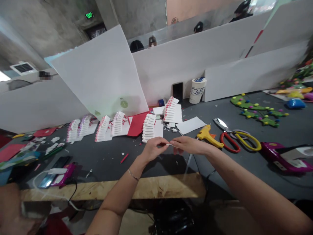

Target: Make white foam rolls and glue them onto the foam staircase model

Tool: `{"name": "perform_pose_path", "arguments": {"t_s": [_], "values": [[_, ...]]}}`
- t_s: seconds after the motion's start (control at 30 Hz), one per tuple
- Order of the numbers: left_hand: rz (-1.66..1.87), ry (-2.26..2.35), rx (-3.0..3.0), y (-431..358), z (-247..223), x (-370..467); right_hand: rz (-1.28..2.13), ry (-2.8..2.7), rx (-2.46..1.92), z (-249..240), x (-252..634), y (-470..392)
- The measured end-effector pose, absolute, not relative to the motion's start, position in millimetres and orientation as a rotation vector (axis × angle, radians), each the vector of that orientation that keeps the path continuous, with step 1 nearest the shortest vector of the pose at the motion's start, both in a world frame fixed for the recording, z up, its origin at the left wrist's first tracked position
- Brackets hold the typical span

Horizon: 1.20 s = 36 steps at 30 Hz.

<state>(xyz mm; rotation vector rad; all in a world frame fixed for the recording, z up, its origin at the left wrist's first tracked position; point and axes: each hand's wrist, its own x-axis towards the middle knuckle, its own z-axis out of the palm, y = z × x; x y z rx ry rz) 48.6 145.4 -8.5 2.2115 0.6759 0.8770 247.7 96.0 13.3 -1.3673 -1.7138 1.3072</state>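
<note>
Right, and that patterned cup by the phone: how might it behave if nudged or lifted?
The cup looks apt to tip if pushed high up, being tall and narrower at its base. Its paper-like wall would probably dent under a hard squeeze. Such a wall suggests it may feel light, though what is inside can't be seen.

The yellow plastic glue gun point(209, 136) blocked passage rightward; leftward, only a thin red stick point(124, 158) interrupted the dark tabletop point(105, 163).

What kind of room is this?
Probably a craft workshop: there's a yellow glue gun, big scissors with red and yellow handles, and green felt-like shapes with little colorful balls on the dark table.
</note>
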Motion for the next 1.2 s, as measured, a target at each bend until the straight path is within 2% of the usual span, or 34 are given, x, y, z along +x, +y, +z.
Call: {"name": "perform_pose_path", "arguments": {"t_s": [0.17, 0.43, 0.73, 1.0, 1.2], "values": [[0.89, 0.718, 2.131, 147, -13, 51, 1.03, -1.835, -1.352, 2, 247, 100], [0.889, 0.822, 2.028, 149, -21, 54, 0.86, -1.914, -1.485, 2, 244, 99], [0.854, 0.868, 2.714, 140, -24, 58, 0.543, -1.902, -1.721, -10, 229, 94], [0.965, 0.847, 2.675, 132, -30, 57, 0.693, -1.802, -1.549, -20, 234, 96], [1.09, 0.741, 2.032, 132, -24, 56, 1.085, -1.455, -1.26, -10, 232, 95]]}}
